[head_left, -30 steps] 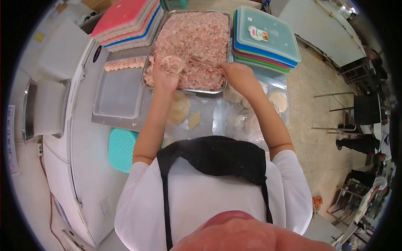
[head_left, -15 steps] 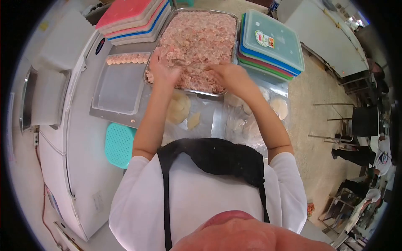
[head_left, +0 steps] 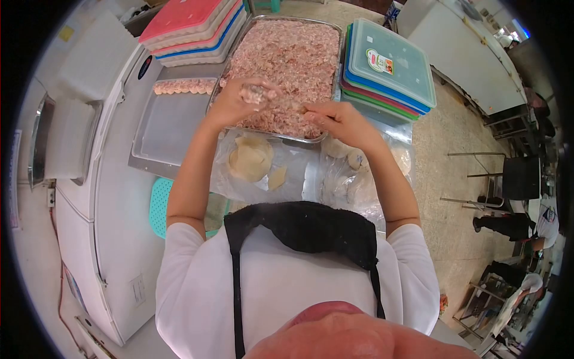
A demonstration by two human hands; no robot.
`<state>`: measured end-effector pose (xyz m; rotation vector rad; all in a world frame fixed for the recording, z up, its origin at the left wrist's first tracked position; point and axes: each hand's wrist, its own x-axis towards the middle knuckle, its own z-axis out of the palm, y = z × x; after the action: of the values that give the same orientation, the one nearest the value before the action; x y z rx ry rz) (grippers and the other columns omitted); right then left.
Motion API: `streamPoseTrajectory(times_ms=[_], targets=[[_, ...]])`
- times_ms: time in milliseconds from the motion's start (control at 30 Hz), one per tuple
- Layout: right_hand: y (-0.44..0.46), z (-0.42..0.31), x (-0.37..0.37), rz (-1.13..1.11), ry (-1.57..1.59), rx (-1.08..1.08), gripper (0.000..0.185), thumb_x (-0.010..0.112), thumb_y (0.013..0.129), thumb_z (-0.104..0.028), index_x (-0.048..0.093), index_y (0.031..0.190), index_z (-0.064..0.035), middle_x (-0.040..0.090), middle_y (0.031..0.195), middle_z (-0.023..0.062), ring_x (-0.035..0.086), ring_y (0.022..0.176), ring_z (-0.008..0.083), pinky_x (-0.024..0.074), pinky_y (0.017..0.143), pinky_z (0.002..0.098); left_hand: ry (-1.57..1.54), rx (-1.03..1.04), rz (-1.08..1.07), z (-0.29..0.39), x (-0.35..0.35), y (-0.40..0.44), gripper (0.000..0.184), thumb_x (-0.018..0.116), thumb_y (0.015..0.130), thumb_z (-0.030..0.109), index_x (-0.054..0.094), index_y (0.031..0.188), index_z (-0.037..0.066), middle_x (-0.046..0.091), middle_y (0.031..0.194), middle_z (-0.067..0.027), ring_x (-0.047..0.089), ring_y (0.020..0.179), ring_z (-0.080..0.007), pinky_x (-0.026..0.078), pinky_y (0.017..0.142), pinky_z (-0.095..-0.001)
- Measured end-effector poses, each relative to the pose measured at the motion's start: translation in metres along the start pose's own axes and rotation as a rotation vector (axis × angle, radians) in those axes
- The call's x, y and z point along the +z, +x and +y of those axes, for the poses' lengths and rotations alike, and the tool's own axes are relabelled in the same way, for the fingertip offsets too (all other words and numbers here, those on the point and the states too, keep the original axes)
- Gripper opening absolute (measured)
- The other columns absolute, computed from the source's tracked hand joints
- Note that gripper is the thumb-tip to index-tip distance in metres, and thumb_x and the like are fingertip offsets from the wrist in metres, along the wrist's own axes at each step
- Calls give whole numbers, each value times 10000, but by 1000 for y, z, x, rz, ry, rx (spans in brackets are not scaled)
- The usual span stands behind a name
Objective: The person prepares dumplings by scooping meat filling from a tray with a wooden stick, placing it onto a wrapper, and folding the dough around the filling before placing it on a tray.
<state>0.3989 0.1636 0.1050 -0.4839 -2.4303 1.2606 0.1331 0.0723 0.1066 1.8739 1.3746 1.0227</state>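
Note:
My left hand (head_left: 242, 102) is raised over the left side of a metal tray (head_left: 266, 133) heaped with minced meat (head_left: 287, 54). Its fingers curl round a small, pale, meat-smeared dumpling (head_left: 255, 93), partly hidden by them. Above the tray's near right part, my right hand (head_left: 338, 121) has its fingertips pinched together; whatever they hold is too small to make out. Round dough wrappers (head_left: 250, 158) lie stacked on a plastic sheet nearer to me, one loose wrapper (head_left: 277, 178) beside them. A row of dumplings (head_left: 184, 86) fills the far edge of a shallow plastic tray (head_left: 164, 128).
Stacked lidded boxes (head_left: 391, 60) stand right of the meat, and more stacked trays (head_left: 194, 30) at far left. Bagged pale rounds (head_left: 359, 173) lie near right. A turquoise basket (head_left: 160, 206) sits below the table's left side. Another person (head_left: 508, 224) is at far right.
My left hand has lifted from the meat, its fingers now curled round the dumpling. My right hand has drawn slightly nearer to me and right, off the meat.

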Motion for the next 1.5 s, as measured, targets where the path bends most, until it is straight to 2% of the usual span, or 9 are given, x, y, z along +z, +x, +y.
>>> streamPoseTrajectory(times_ms=[67, 167, 267, 467, 567, 733, 867, 1233, 1500], targets=[[5, 18, 12, -7, -26, -108, 294, 564, 926, -232, 635, 1145, -49, 664, 1005, 177, 653, 845, 243, 487, 771, 306, 102, 2, -282, -7, -7, 2, 546, 738, 666, 59, 577, 1187, 35, 616, 1171, -84, 559, 1098, -183, 453, 931, -346], [10, 40, 18, -29, -36, -63, 282, 583, 906, -228, 649, 1125, -62, 663, 1027, 166, 655, 904, 284, 501, 774, 332, 264, 275, 59, -21, 7, -14, 483, 735, 677, 122, 598, 1129, 22, 662, 1053, -80, 614, 964, -206, 466, 891, -322], [15, 40, 5, 66, -384, -23, 260, 589, 896, -229, 658, 1104, -89, 671, 964, 143, 640, 871, 315, 506, 726, 365, -189, -46, 180, -59, 19, -14, 355, 715, 730, 152, 644, 1045, 4, 681, 959, -109, 626, 901, -187, 483, 800, -319], [5, 47, 48, 266, -581, -54, 245, 578, 893, -241, 626, 1126, -186, 634, 825, 128, 617, 799, 344, 485, 676, 442, 137, -492, 92, -48, 20, -2, 447, 750, 759, 303, 612, 1104, 55, 627, 1092, -80, 571, 1032, -195, 459, 878, -328], [0, 69, 16, 98, -759, 282, 194, 585, 875, -208, 656, 1049, -159, 664, 859, 131, 639, 827, 331, 501, 717, 443, 153, -372, 108, -54, 16, -13, 404, 734, 780, 272, 610, 1107, 69, 634, 1086, -68, 572, 1014, -186, 434, 914, -333], [-21, 20, -15, 194, -405, 192, 236, 588, 905, -221, 675, 1091, -104, 674, 973, 151, 647, 850, 289, 500, 735, 360, 81, 1, 395, -1, 14, -25, 471, 765, 749, 251, 605, 1150, 63, 637, 1112, -134, 589, 1018, -235, 442, 898, -330], [-17, -26, 3, 65, -177, 58, 320, 589, 924, -256, 641, 1143, -29, 677, 1048, 157, 651, 918, 226, 484, 810, 308, 22, -112, 55, 22, 0, -28, 508, 785, 730, 256, 608, 1155, 40, 615, 1170, -152, 562, 1115, -260, 429, 954, -350], [-5, -61, 37, 193, -699, -21, 225, 576, 910, -251, 669, 1056, -108, 642, 890, 128, 616, 798, 315, 482, 696, 371, -53, -175, 66, -30, -8, -48, 545, 763, 739, 181, 558, 1224, 43, 578, 1214, -125, 570, 1069, -229, 456, 926, -349], [26, -93, 93, 169, -459, -23, 271, 561, 917, -206, 625, 1096, -14, 648, 978, 178, 615, 883, 345, 484, 755, 381, -224, -91, 115, -23, -58, -78, 434, 758, 754, 110, 569, 1124, -16, 604, 1129, -116, 589, 1024, -180, 529, 804, -283]])
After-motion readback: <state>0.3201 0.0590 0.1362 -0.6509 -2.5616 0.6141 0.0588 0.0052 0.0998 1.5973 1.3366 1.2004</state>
